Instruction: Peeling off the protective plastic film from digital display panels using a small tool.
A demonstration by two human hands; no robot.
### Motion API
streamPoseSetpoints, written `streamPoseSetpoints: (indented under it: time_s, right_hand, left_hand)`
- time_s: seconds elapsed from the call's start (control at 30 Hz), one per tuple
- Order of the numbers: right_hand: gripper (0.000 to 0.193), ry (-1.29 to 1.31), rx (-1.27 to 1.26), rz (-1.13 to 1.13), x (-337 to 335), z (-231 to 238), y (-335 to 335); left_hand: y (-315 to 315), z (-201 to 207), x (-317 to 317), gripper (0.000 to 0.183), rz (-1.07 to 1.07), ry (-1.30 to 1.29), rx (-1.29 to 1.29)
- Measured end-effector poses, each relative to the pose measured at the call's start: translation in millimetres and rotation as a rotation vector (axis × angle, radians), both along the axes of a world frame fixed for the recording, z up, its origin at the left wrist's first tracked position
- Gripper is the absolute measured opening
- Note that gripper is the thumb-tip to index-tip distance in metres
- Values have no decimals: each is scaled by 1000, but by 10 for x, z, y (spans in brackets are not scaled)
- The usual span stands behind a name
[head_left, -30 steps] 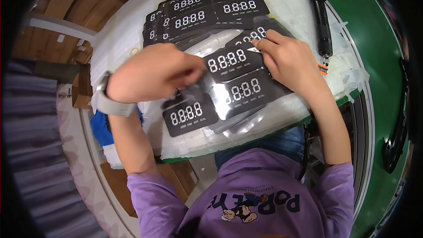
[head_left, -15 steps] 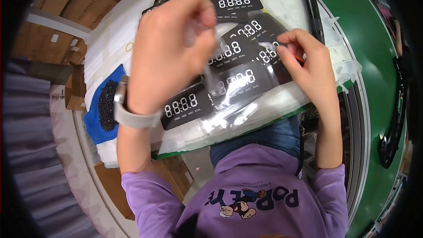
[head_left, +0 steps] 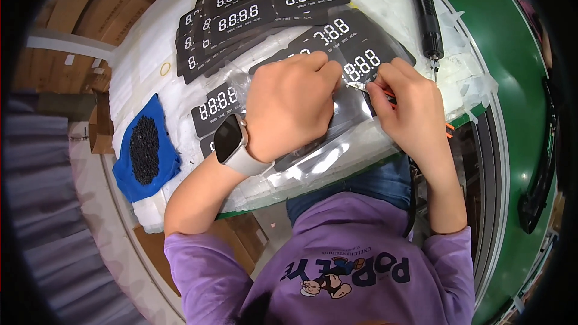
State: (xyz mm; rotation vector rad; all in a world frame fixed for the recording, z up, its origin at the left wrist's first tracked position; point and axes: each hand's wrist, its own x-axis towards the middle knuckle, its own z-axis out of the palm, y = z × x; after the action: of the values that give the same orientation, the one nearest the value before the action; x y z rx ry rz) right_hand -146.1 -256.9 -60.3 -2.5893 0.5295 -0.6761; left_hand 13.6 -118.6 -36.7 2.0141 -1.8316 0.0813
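My left hand point(head_left: 295, 99), with a watch point(head_left: 230, 139) on its wrist, is closed over the dark display panels, its fingertips turned under and what they pinch hidden. Clear plastic film point(head_left: 316, 159) lies beneath and around it. My right hand point(head_left: 409, 96) grips a small hand tool with orange handles point(head_left: 449, 130), which looks like nippers. Its metal tip point(head_left: 357, 86) points left, close to my left fingers. Both hands are over a black panel with white digits point(head_left: 363, 65). Another such panel point(head_left: 218, 109) lies left of my left hand.
Stacks of similar black panels point(head_left: 238, 18) lie at the far side of the white-covered table point(head_left: 135, 69). A blue cloth point(head_left: 171, 159) holding a heap of small black pieces point(head_left: 145, 150) is at left. A black electric screwdriver point(head_left: 426, 15) lies at far right. A yellow ring point(head_left: 165, 69) lies left.
My left hand has come down and right, from raised above the panels to beside the tool's tip. The right hand has shifted slightly left and down, still holding the tool.
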Motion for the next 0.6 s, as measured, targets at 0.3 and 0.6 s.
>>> streamPoseSetpoints:
  time_s: [0.3,0.6]
  right_hand:
    - [11,7,-15,33,23,-16,4]
    - [12,-72,-36,143,16,-51,26]
  left_hand:
    - [-13,15,17,11,-25,20,0]
    - [-25,47,10,17,-19,20,75]
